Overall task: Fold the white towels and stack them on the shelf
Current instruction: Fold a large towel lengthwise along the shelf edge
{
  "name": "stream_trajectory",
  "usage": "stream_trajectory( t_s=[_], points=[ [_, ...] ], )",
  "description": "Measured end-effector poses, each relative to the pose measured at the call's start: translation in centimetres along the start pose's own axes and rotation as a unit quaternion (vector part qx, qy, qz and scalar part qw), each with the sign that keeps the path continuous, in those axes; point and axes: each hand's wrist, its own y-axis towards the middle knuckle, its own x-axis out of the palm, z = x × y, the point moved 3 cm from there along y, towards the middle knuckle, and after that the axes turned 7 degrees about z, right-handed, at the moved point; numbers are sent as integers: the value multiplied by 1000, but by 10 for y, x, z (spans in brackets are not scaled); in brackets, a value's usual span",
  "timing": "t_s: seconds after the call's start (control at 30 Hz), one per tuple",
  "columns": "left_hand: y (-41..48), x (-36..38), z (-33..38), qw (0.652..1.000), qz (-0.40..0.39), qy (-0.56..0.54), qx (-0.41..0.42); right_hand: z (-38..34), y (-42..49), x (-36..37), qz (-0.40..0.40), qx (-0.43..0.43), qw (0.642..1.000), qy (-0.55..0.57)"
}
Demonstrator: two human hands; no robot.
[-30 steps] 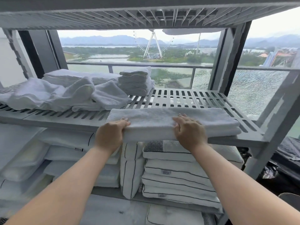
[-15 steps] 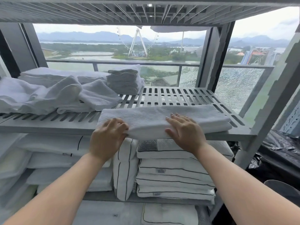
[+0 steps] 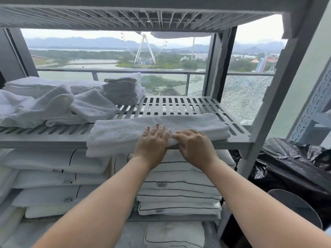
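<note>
Head view: folded towel (image 3: 125, 133) lies along the front edge of the slatted shelf (image 3: 179, 104), its near edge overhanging. Left hand (image 3: 152, 140) rests flat on it, fingers straight, slightly spread. Right hand (image 3: 195, 145) just beside it, fingers curled, gripping the towel's near fold.

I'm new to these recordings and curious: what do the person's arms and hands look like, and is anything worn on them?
The left forearm and right forearm are bare: no sleeves, gloves, watch or bracelet in view. The left hand has painted nails, some reddish, some pale. On the right hand the nails are hard to make out. No rings show.
</note>
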Motion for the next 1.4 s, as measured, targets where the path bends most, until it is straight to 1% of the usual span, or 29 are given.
stream_trajectory(
  t_s=[0.07, 0.17, 0.23, 0.27, 0.3, 0.33, 0.4, 0.43, 0.47, 0.5, 0.53, 0.6, 0.63, 0.67, 0.73, 0.77, 0.83, 0.9, 1.03, 1.17, 1.23, 1.27, 1.33, 1.37, 1.4],
  points=[
    [0, 1, 5, 1000, 12, -9, -8, 9, -4, -14, 16, 26, 999, -16],
    [-2, 2, 0, 999, 39, -2, 8, 22, -7, -27, 39, 132, 990, 5],
    [0, 2, -3, 999, 44, 6, 26, 29, -12, -27, -3, 222, 974, 49],
    [2, 1, -3, 999, 42, 3, 28, 32, -16, -25, -35, 278, 956, 87],
    [2, 1, -3, 999, 42, -3, 24, 35, -22, -23, -63, 346, 925, 144],
    [2, 0, -2, 999, 46, -11, 15, 37, -28, -22, -85, 425, 876, 212],
    [0, 0, -2, 997, 68, -33, -8, 38, -39, -18, -109, 560, 748, 339],
    [-1, 0, -3, 996, 76, -46, -16, 39, -42, -17, -101, 598, 693, 390],
    [-2, -1, -4, 995, 81, -56, -20, 40, -43, -17, -82, 619, 655, 426],
    [-2, -1, -5, 994, 82, -64, -21, 42, -42, -17, -62, 629, 632, 449],
    [-2, -2, -7, 994, 80, -72, -20, 43, -40, -18, -47, 634, 627, 451],
    [-2, -4, -9, 993, 80, -86, -17, 47, -36, -24, -19, 630, 662, 406],
    [-2, -5, -9, 992, 83, -90, -17, 49, -32, -26, -10, 627, 675, 390],
    [-1, -7, -10, 992, 86, -95, -19, 51, -29, -27, -13, 633, 667, 392],
    [0, -10, -13, 990, 93, -105, -28, 48, -25, -27, -51, 656, 623, 423],
    [0, -12, -14, 989, 98, -109, -34, 47, -24, -26, -76, 663, 607, 432],
    [0, -12, -16, 987, 110, -114, -40, 43, -24, -22, -101, 666, 588, 448],
    [-2, -10, -18, 985, 129, -112, -22, 42, -27, -17, -82, 669, 572, 467],
    [-6, -7, -21, 981, 154, -114, 14, 47, -28, -13, 0, 676, 553, 487],
    [-4, -6, -22, 987, 124, -100, 17, 57, -25, -19, 53, 683, 548, 479],
    [-3, -3, -23, 988, 114, -100, 15, 64, -24, -23, 86, 686, 553, 465],
    [-3, -2, -24, 988, 114, -101, 12, 67, -23, -25, 107, 683, 567, 448],
    [-3, -1, -23, 989, 112, -101, 13, 72, -17, -30, 143, 659, 633, 379],
    [-4, 0, -22, 988, 113, -100, 19, 71, -14, -33, 157, 647, 655, 357],
    [-5, 0, -22, 988, 116, -99, 27, 69, -9, -33, 163, 644, 654, 361]
  ],
)
